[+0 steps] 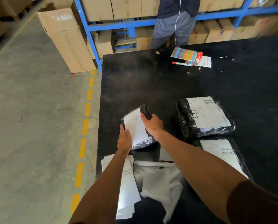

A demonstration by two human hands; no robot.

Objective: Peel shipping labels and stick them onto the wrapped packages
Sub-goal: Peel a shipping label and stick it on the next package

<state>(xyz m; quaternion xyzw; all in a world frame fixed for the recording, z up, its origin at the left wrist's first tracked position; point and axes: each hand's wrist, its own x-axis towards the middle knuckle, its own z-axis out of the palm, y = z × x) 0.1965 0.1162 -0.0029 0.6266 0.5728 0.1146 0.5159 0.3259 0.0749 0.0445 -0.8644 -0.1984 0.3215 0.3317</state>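
Both hands [139, 131] on labelled package [137, 126]

A black surface [151, 81] stands on a grey concrete floor [38, 110] marked with a dashed yellow line [85, 126]. Behind it, blue metal shelving [118, 25] holds cardboard boxes [127, 7], and a tall carton [65, 39] leans beside it.

Soft, even daylight fills the scene, with no hard shadows. The black table [151, 88] shows dull grey sheen beyond the hands, and the plastic wrap on the package [204, 117] to the right of the grip glints. Wide-angle bending curves the shelving [118, 25] far above; edges and label print are blurred.
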